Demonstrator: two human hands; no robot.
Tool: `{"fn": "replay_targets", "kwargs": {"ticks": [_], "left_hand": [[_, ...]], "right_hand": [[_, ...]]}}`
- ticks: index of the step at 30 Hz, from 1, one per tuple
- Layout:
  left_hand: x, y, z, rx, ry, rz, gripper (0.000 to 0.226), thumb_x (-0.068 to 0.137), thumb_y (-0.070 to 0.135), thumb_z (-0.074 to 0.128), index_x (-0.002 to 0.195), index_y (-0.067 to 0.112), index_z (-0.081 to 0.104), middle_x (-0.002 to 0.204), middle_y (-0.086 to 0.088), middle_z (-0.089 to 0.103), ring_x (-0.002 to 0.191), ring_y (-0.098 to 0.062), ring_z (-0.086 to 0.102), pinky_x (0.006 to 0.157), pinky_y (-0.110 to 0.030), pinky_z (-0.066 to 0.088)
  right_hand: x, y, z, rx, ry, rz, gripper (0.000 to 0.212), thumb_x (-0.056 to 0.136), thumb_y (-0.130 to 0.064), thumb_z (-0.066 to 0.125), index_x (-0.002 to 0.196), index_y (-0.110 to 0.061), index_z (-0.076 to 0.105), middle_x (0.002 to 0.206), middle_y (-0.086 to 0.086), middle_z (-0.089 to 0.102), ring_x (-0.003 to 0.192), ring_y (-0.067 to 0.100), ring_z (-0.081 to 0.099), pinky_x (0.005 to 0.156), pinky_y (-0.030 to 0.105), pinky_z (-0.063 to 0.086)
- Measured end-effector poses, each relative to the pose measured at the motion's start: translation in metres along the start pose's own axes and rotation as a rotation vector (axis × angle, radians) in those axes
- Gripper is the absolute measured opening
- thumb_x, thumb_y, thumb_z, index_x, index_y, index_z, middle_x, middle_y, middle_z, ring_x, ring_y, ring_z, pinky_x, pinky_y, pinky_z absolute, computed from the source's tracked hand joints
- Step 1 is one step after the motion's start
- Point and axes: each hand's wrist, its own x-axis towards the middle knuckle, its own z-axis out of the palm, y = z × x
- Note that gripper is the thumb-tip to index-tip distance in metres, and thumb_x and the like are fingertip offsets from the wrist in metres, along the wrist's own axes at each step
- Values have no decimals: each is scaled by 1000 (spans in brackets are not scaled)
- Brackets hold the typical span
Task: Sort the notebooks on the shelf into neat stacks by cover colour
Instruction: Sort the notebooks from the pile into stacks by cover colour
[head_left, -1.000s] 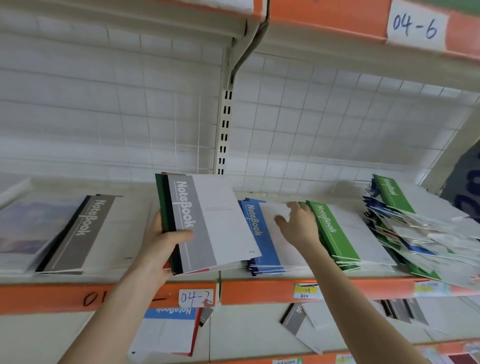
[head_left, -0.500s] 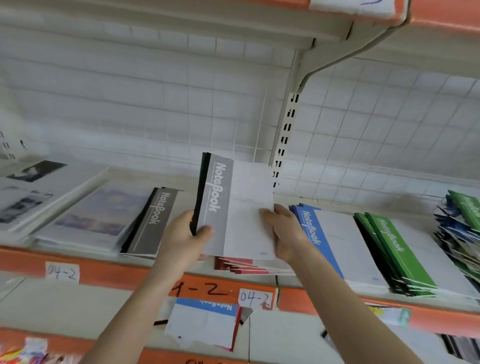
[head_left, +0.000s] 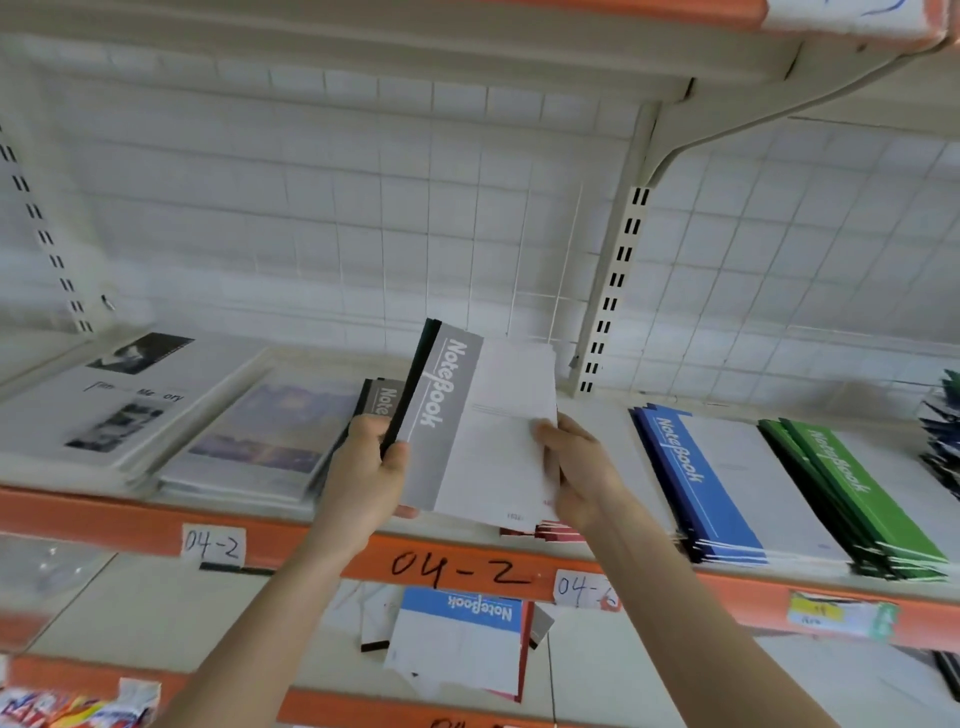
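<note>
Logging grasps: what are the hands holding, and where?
A grey-topped notebook bundle: left hand grips its spine edge, right hand its opposite long edge.

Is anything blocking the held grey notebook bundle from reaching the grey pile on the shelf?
Nothing visible: the held grey-spined notebook bundle hangs beside the shelf's grey-spined notebook pile, with only the left hand between.

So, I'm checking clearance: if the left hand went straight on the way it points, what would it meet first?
Probably the grey notebook stack on the shelf just beyond the left hand, which grips the held notebooks; depth is unclear.
</note>
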Motion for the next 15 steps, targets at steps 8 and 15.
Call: {"fn": "replay_targets", "kwargs": {"ticks": [8, 15], "left_hand": [[1, 3, -8, 92, 2, 119, 15, 86, 10, 63, 74, 16, 55, 71, -4, 63, 66, -24, 60, 66, -33, 48], [3, 4, -7, 123, -5, 156, 27, 90, 6, 55, 66, 17, 50, 72, -17, 64, 68, -29, 59, 62, -28, 45]], "right_hand": [[-6, 3, 8, 37, 107, -72, 19, 97, -2, 39, 101, -11, 56, 91, 5, 65, 79, 21, 62, 66, 38, 53], [-11, 3, 5, 30, 139, -60, 17, 97, -9, 41, 98, -15, 58, 96, 8, 65, 86, 25, 62, 68, 38, 52]]}}
